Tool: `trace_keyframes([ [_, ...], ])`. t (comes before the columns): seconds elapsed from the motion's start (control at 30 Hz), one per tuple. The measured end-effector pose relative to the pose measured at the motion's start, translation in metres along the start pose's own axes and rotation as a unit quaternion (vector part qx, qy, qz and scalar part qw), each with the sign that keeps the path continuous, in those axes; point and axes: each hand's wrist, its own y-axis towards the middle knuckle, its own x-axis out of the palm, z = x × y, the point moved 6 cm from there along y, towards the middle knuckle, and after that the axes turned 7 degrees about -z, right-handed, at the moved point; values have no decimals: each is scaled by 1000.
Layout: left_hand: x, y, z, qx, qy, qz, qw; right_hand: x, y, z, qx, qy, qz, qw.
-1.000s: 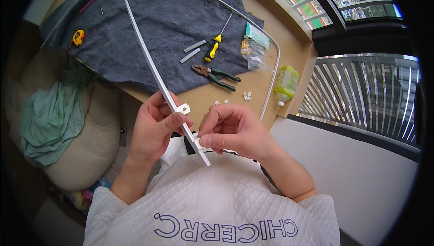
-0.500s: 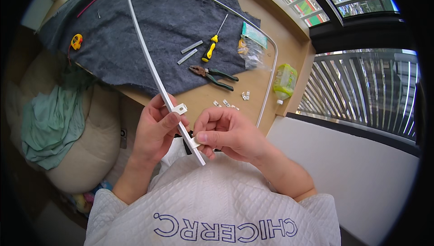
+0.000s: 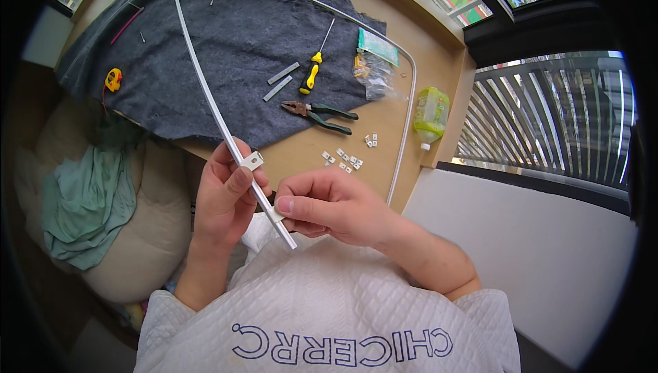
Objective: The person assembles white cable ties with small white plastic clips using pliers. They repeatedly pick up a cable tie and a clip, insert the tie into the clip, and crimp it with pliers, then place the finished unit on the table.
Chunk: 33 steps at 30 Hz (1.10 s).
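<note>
A long white curtain rail (image 3: 212, 104) slants from the far left of the table down to my lap, its far end bent. My left hand (image 3: 226, 193) is closed round the rail near its close end. Just beside those fingers, a white bracket clip (image 3: 253, 160) with a hole sits on the rail. Farther toward the end is a second white bracket clip (image 3: 276, 214), pinched between the thumb and fingers of my right hand (image 3: 327, 203) and touching the rail. Part of this clip is hidden by my fingertips.
On the table lie several loose clips (image 3: 345, 160), pliers (image 3: 319, 116), a yellow-black screwdriver (image 3: 312, 75), two grey strips (image 3: 277, 88) and a tape measure (image 3: 113, 80) on dark cloth (image 3: 157, 85). A second bent rail (image 3: 413, 99) runs past plastic bags (image 3: 373, 75) and a green bottle (image 3: 431, 116).
Both hands and the rail have shifted slightly left in view. The right hand still pinches the lower clip, and more of the loose clips show beyond it.
</note>
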Motion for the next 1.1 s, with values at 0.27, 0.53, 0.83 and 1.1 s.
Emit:
trace_keyframes([
  [0.27,1,-9,2,21,144,56,988,-8,7,2,-67,-143,70,985],
  [0.53,16,-29,1,-63,211,35,975,-34,30,-1,-90,-159,78,980],
  [0.83,17,-32,3,-93,210,29,973,-27,70,-4,-46,-77,-23,996],
  [1.1,13,-29,3,-128,212,58,967,-46,71,-11,-79,-250,86,961],
])
